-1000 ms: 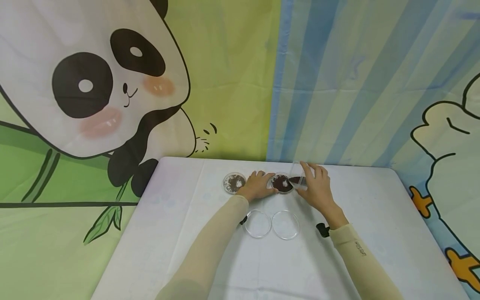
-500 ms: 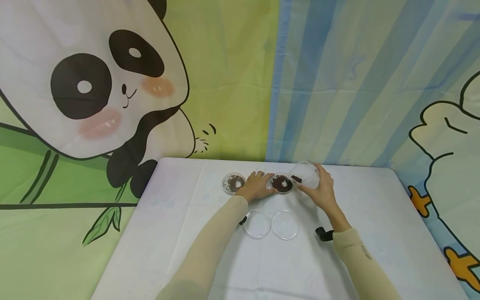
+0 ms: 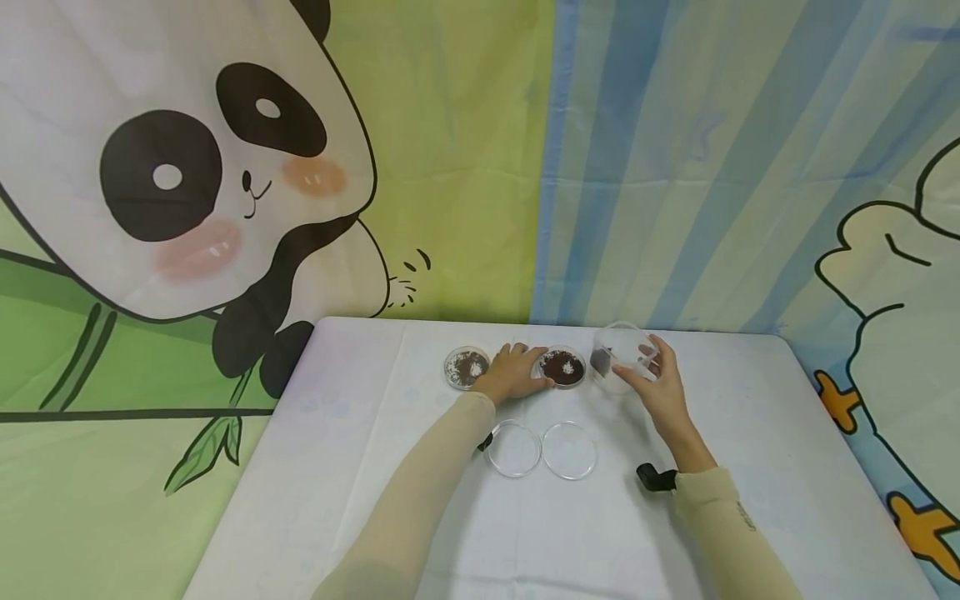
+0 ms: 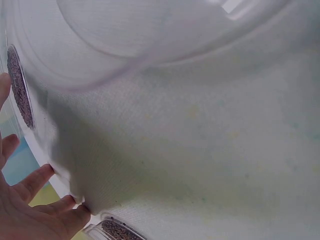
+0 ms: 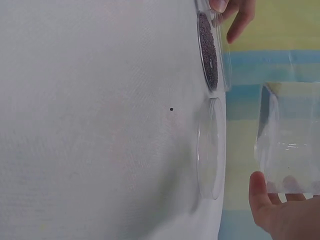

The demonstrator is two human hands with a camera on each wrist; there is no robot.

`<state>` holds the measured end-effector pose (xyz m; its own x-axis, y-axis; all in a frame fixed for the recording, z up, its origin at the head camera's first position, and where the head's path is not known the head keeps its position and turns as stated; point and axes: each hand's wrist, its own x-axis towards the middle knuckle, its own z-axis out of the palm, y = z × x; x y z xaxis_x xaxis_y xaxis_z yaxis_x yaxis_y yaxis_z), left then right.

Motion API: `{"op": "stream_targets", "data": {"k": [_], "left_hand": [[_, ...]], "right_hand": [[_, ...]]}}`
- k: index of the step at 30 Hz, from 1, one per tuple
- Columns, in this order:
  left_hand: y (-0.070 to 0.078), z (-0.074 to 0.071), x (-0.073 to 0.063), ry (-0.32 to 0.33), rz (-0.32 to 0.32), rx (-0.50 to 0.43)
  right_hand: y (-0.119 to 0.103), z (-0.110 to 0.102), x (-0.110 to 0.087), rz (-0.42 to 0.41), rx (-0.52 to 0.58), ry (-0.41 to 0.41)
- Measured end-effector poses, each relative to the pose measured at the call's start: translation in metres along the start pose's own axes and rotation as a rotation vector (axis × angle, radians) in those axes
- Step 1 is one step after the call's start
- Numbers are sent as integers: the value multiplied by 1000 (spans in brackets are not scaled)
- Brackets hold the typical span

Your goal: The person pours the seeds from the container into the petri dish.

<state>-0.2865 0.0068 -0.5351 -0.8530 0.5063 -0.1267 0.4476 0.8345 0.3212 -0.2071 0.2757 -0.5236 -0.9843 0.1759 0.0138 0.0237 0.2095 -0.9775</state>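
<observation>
Two petri dishes with dark grains, a left dish (image 3: pixel 462 369) and a middle dish (image 3: pixel 560 367), stand near the table's back edge. My left hand (image 3: pixel 514 372) lies between them, thumb and index finger on the near and far sides of the middle dish's rim, other fingers spread toward the left one. My right hand (image 3: pixel 657 385) grips a clear plastic cup (image 5: pixel 292 135), tipped on its side, with dark grains (image 3: pixel 602 361) lying toward its left end. Below the cup sits a clear petri dish (image 5: pixel 209 150) with no grains visible in it.
Two clear round lids (image 3: pixel 514 476) lie side by side in front of my left hand. One dark grain (image 5: pixel 171 109) lies on the white table (image 3: pixel 450 533). A printed cloth backdrop (image 3: pixel 457 167) hangs behind the back edge.
My right hand has moved the cup to the right, from over the middle dish to above the dish on the right. My left hand has stayed by the middle dish.
</observation>
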Motion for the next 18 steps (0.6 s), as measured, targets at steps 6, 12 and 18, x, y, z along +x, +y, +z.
{"op": "stream_targets", "data": {"k": [6, 12, 18], "left_hand": [[-1, 2, 1, -7, -4, 4], [-2, 4, 2, -4, -11, 6], [-2, 3, 0, 3, -7, 2]], "right_hand": [[3, -4, -2, 21, 105, 5], [4, -13, -5, 30, 73, 33], [3, -26, -8, 26, 5, 108]]}}
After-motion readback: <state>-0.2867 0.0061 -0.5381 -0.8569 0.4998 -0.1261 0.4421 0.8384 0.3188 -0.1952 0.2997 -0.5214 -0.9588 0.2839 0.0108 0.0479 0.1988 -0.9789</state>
